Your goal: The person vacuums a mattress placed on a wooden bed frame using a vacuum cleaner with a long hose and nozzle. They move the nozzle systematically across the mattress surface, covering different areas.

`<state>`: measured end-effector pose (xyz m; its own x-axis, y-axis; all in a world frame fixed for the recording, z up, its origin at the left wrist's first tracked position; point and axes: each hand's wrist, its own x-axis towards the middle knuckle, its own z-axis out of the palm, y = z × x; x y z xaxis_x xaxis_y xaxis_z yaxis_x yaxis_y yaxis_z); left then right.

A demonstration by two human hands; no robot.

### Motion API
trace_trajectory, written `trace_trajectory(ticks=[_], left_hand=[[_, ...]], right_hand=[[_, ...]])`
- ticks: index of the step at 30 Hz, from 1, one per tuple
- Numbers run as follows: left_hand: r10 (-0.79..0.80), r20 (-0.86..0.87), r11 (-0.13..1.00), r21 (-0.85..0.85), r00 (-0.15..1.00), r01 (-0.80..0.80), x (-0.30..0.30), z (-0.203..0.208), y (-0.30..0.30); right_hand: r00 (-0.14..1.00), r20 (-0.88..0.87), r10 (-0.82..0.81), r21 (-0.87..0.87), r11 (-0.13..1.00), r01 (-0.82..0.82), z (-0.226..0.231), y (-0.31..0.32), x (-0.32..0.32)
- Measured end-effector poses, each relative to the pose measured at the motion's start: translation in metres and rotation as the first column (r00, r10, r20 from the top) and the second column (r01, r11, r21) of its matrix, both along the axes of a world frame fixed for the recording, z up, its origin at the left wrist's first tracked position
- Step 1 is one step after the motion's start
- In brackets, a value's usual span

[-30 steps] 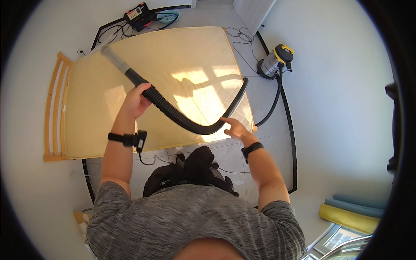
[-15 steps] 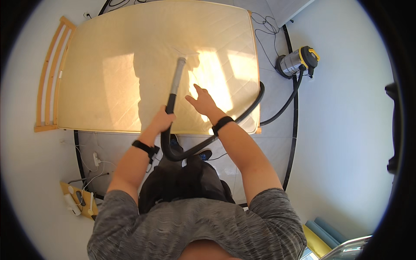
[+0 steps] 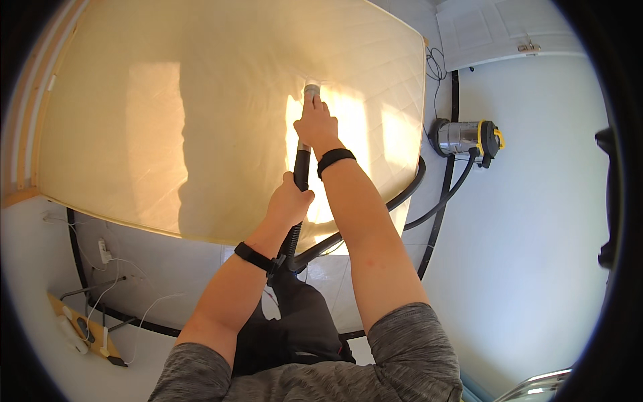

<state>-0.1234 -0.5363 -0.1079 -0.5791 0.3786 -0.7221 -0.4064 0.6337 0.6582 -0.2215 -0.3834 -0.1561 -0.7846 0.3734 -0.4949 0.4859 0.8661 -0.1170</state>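
Observation:
My left hand [image 3: 290, 202] is wrapped round the black part of a vacuum hose [image 3: 302, 169], just above the near edge of a cream mattress [image 3: 241, 127]. Farther along, my right hand [image 3: 317, 126] grips the grey end tube, fingers pointing forward along it and hiding much of it. The tube's open mouth [image 3: 312, 88] meets the mattress fabric near a few wrinkles. From my left hand the hose bends down, passes under my right forearm and runs round the mattress's right corner to a silver, black and yellow vacuum cleaner [image 3: 462, 138].
A wooden headboard [image 3: 30, 127] stands at the left end. Cables [image 3: 437, 63] lie on the floor at the far right, near a white door [image 3: 509, 30]. A power strip [image 3: 104, 251] and a small yellow table [image 3: 90, 331] are at the lower left.
My right hand, previously free beside the hose, has come onto the grey tube. The view has shifted closer over the mattress, and the hose stands straighter between my hands.

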Motion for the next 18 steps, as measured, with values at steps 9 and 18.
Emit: trace_trajectory(ticks=[9, 18], left_hand=[[-0.023, 0.068, 1.0, 0.007, 0.997, 0.022, -0.013, -0.045, 0.007], [-0.002, 0.049, 0.996, -0.089, 0.999, 0.006, 0.03, -0.065, -0.037]], right_hand=[[0.992, -0.057, -0.117, 0.035, 0.992, 0.119, -0.061, 0.014, -0.034], [0.995, -0.017, -0.102, 0.052, 0.993, 0.103, -0.066, -0.034, 0.009]])
